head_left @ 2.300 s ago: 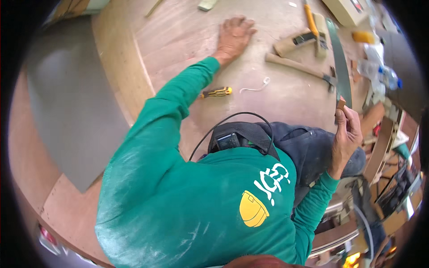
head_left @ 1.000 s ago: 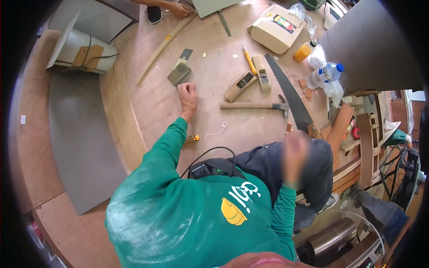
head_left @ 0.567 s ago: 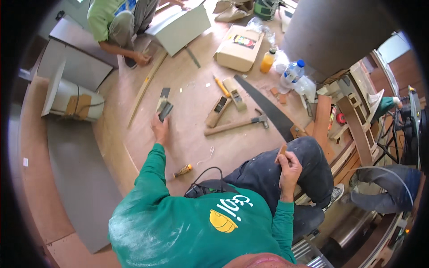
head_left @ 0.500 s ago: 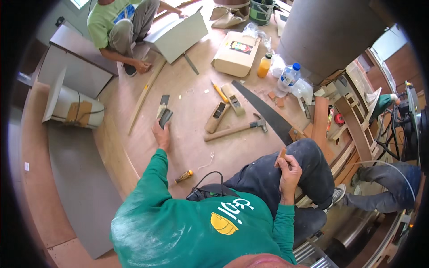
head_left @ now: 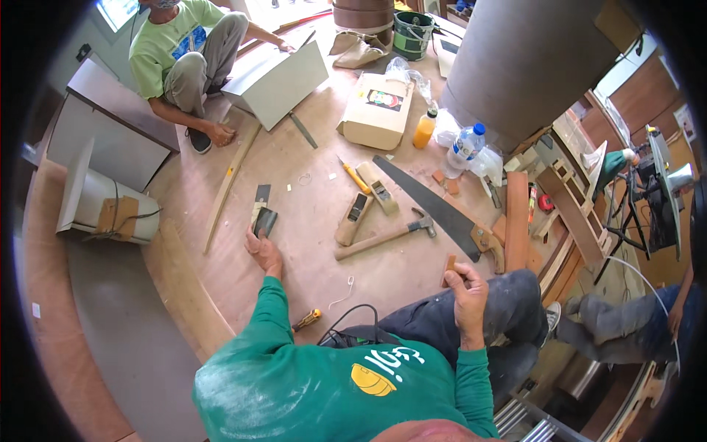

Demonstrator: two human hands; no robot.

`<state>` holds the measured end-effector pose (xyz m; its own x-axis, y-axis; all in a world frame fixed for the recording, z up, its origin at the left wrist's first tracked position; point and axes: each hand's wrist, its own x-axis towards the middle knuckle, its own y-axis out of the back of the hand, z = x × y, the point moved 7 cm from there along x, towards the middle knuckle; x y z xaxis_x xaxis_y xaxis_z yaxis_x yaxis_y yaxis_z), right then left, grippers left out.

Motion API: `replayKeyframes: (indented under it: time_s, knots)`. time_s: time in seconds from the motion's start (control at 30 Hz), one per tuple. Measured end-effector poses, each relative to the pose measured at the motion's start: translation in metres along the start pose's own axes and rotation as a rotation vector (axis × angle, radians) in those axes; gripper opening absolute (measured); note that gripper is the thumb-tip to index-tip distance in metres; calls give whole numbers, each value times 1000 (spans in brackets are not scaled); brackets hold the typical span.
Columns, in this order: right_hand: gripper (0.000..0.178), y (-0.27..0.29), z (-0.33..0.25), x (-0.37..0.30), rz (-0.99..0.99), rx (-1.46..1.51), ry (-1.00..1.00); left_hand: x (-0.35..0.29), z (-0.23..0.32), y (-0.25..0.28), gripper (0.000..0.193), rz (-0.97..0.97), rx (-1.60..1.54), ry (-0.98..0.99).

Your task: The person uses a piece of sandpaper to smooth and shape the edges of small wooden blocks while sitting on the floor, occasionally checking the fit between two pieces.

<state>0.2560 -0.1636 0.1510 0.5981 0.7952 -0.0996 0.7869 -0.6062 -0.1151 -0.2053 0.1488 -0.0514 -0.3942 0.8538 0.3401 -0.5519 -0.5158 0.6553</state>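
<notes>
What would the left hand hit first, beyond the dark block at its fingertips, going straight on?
Likely the small pale piece just past the dark block, then the dark flat piece. Depth is unclear, so the left hand might pass above both.

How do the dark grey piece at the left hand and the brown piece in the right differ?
The dark grey piece looks broader; the brown piece looks narrower. The dark grey piece is at the outstretched left hand; the brown piece is pinched in the right hand, near the leg. Both look small enough for one hand.
</notes>
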Motion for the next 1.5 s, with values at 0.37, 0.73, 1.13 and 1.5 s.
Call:
replayKeyframes:
  time_s: [0.37,0.73,1.13,1.5]
  knots:
    - [19,14,63,18,30,81,-161,-1,2,-6,46,7,181,-94]
    - [19,11,76,27,8,94,-213,2,2,-9,44,59,285,-212]
    - [19,10,85,34,-16,167,-212,3,0,-8,42,41,316,-200]
    - [23,20,97,35,-4,321,-225,0,12,-7,45,72,300,-215]
